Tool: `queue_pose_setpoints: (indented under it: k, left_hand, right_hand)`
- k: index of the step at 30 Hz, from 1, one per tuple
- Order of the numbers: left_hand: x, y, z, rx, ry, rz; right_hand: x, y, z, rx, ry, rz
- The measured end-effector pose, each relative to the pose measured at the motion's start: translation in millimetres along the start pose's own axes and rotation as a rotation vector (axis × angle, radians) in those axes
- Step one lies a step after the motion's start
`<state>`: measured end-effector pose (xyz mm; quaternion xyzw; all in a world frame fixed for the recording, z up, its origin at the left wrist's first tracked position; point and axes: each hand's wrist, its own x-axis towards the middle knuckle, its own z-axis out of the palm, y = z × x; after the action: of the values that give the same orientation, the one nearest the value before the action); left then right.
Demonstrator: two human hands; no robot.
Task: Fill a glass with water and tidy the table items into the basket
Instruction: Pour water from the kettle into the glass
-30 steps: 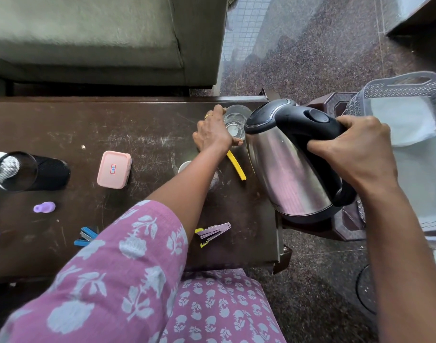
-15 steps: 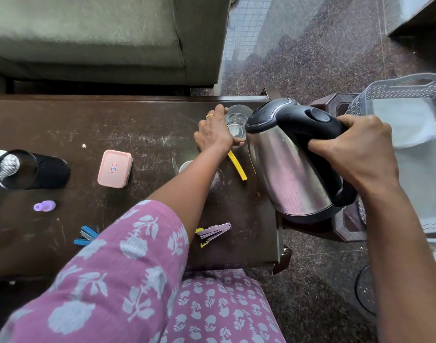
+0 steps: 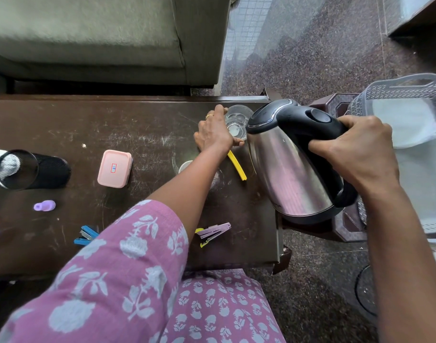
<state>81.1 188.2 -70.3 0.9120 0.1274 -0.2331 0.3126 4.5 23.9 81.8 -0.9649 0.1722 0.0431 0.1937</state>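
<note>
**A:** ok so what's on the far left of the table (image 3: 142, 115)?

**B:** At the left edge of the frame a black mesh cup (image 3: 26, 170) lies on its side, open end facing the camera. Below it sits a little purple bottle (image 3: 45, 205), and lower still a blue stapler (image 3: 86, 235), partly tucked under the pink floral sleeve (image 3: 118, 263). Just right of the cup is a pink lidded box (image 3: 115, 168), flat on the table.

**A:** and the middle?

**B:** The left hand (image 3: 215, 134) is wrapped round the side of the clear glass (image 3: 238, 123), fingers curled on it – glass stands upright near the table's far right corner, upper middle of the frame. Can't tell how much water is in it. A yellow strip (image 3: 237, 165) lies just below that hand, something white (image 3: 185, 166) peeks out beside the forearm, and a purple-and-yellow stapler (image 3: 213, 230) sits down near the front edge.

**A:** right side?

**B:** The right hand (image 3: 355, 154) is closed tight on the black handle of a steel kettle (image 3: 291, 167), tilted with its spout right at the glass rim. I can't make out a stream. Past it – far right of the frame – the grey basket (image 3: 400, 91) sits off the table with something white (image 3: 407, 125) inside.
</note>
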Motion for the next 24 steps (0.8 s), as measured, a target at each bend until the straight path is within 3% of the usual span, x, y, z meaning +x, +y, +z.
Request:
queue_pose_setpoints:
  k: [24]
  left_hand:
    - [1.1,-0.7,0.2,-0.013,-0.003,0.002]
  right_hand:
    - [-0.9,-1.7,-1.1,0.007,-0.016,-0.007]
